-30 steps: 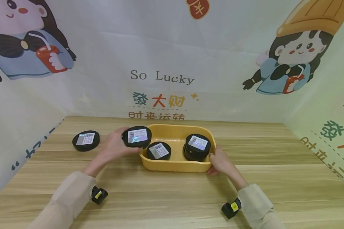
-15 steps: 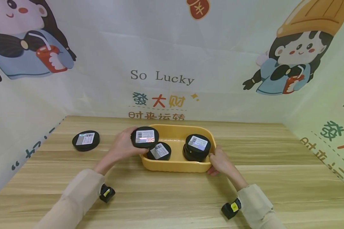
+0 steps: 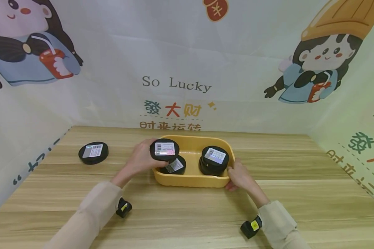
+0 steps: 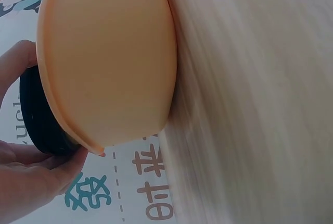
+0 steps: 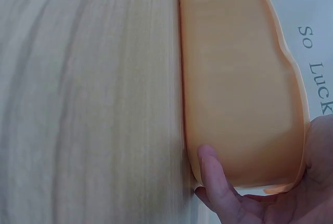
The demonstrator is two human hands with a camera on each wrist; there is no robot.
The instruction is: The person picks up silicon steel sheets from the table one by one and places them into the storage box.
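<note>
The black tin (image 3: 164,149) is in my left hand (image 3: 141,159), over the left end of the yellow tray (image 3: 191,180). My right hand (image 3: 240,177) grips the tray's right end. Tins sit inside; one tin (image 3: 93,152) waits near the surface's left edge

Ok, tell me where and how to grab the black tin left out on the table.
Take the lone black tin by its round rim, thumb and fingers on opposite sides, coming from above. It lies flat, label up, on the table, with open space around it, probably leaving no edge underneath to hook.

Beige long sleeves (image 3: 90,211), bare hands, black wrist cameras (image 3: 123,207) with yellow markings
</note>
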